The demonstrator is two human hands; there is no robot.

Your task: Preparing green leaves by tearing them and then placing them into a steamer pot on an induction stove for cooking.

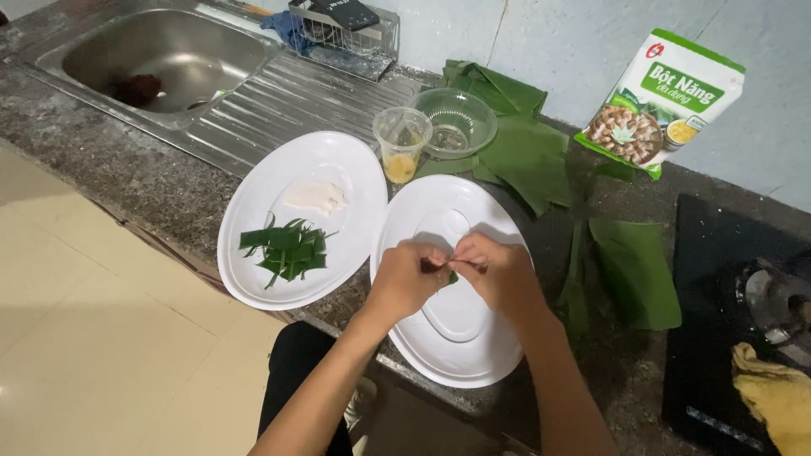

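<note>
We work at a dark speckled stone counter (135, 181) with a steel sink (160, 55) set into its far left end and a ribbed draining board beside it. At the right edge sits a black stove top (718, 279) with a yellow cloth (773, 393) lying on its near corner. Large green banana leaves (528, 156) spread over the counter behind our plates, one more leaf (634, 270) lying to the right.

Two white oval plates stand side by side, touching or nearly so. The left plate (253, 279) carries a heap of cut green leaf strips (285, 251) and, further back, a small white lump of dough (314, 197). The right plate (473, 355) lies directly under our hands.

Behind the plates stand a clear plastic bowl (460, 122) and, just beside it, a clear plastic cup (401, 143) with a little yellow liquid at the bottom. A flour packet (663, 101) leans against the wall at the back right.

Our left hand (405, 279) and right hand (498, 270) meet above the right plate, fingertips pinched together on a small green leaf piece (453, 276) held between them; a dark bit shows at the left fingertips, too small for us to tell what it is
</note>
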